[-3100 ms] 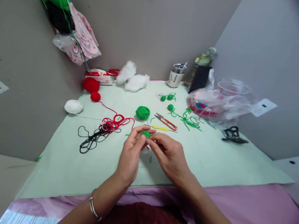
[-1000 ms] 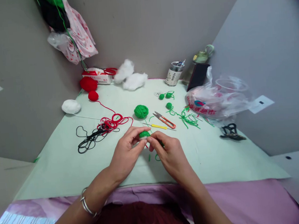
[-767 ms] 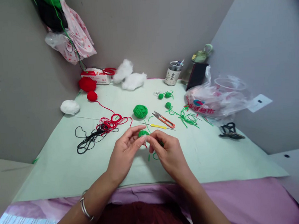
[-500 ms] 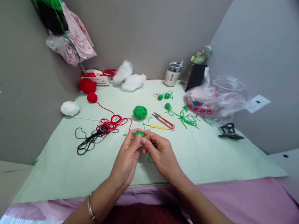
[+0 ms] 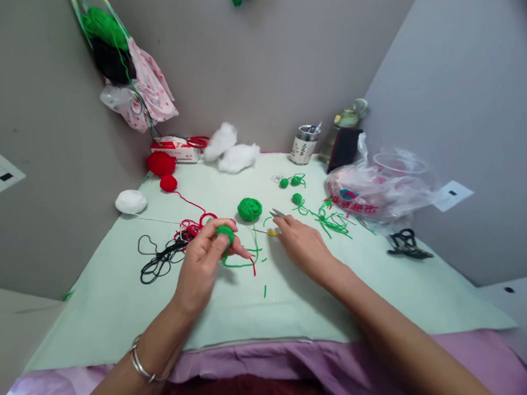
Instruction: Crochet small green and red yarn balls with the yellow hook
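Note:
My left hand [image 5: 204, 258] is closed around a small green crocheted piece [image 5: 225, 233], pinched between thumb and fingers. Green yarn trails below it, and a short red strand [image 5: 253, 267] hangs near a fingertip. To the right, my right hand [image 5: 305, 249] reaches down over the tools with its fingers curled together; whatever is under the fingertips is hidden. A yellow-handled crochet hook [image 5: 272, 233] shows at the fingertips. Blades of the thread snips [image 5: 276, 213] stick out past the hand, which covers their orange handle. Just beyond lies a green yarn ball [image 5: 250, 209].
Tangled black cord [image 5: 160, 259] and red yarn [image 5: 192, 228] lie left. Small green balls [image 5: 297, 199] and yarn scraps [image 5: 332, 221] are right, near a plastic bag [image 5: 359, 192] and black hair clip [image 5: 408, 245]. White stuffing [image 5: 239, 158] and a pen tin [image 5: 304, 145] stand behind.
Both hands were together at the green piece. My right hand has let go and moved right onto the tools; my left has moved slightly left with the piece. The view has tilted up.

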Demonstrator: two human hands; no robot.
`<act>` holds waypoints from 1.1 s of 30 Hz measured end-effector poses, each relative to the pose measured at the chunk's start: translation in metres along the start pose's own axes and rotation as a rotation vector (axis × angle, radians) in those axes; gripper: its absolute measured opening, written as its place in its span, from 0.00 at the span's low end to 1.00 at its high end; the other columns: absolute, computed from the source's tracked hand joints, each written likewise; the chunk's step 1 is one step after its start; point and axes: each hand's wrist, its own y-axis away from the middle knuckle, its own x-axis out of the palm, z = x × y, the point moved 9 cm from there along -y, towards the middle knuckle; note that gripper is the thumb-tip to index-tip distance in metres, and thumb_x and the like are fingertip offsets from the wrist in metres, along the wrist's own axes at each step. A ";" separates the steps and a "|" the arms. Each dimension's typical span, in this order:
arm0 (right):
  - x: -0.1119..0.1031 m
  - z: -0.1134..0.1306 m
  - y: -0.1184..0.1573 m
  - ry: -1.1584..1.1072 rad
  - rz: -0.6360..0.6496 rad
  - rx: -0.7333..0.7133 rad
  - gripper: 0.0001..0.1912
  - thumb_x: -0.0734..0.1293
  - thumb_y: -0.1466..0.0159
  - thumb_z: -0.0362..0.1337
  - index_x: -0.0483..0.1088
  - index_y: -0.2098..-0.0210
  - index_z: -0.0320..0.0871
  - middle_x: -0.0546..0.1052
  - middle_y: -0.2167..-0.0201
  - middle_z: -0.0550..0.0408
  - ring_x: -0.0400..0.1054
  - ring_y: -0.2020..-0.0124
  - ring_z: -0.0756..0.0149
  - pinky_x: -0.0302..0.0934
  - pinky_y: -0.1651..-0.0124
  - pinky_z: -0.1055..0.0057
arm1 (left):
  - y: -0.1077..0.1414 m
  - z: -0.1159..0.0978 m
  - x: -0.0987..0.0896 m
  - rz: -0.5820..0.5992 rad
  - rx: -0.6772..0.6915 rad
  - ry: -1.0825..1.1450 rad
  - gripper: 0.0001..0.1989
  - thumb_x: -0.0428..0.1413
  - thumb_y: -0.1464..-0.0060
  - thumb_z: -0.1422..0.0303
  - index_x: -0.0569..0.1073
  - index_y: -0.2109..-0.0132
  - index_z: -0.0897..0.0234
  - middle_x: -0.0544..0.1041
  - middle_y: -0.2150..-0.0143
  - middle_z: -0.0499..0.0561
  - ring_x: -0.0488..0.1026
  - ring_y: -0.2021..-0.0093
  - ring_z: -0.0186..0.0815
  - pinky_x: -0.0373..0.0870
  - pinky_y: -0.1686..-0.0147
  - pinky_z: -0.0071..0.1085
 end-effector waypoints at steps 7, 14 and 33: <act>0.017 -0.005 -0.002 0.036 0.047 -0.022 0.15 0.58 0.33 0.21 0.74 0.61 0.39 0.76 0.53 0.37 0.72 0.51 0.52 0.61 0.58 0.65 | 0.002 0.009 0.014 0.019 -0.023 -0.013 0.07 0.56 0.35 0.62 0.73 0.55 0.61 0.72 0.72 0.43 0.73 0.72 0.33 0.73 0.63 0.33; -0.018 -0.007 0.033 -0.429 -0.036 -0.004 0.15 0.52 0.24 0.36 0.69 0.53 0.41 0.74 0.63 0.51 0.66 0.70 0.66 0.60 0.65 0.69 | 0.006 0.009 0.020 0.051 -0.006 -0.160 0.09 0.53 0.33 0.62 0.72 0.54 0.62 0.70 0.74 0.43 0.71 0.72 0.33 0.71 0.63 0.32; 0.012 0.058 0.057 -1.649 0.336 0.106 0.11 0.67 0.32 0.43 0.75 0.63 0.42 0.62 0.89 0.68 0.44 0.86 0.78 0.41 0.80 0.78 | 0.012 0.007 0.025 0.070 0.092 -0.404 0.09 0.51 0.32 0.65 0.72 0.49 0.62 0.75 0.71 0.44 0.73 0.68 0.33 0.69 0.62 0.29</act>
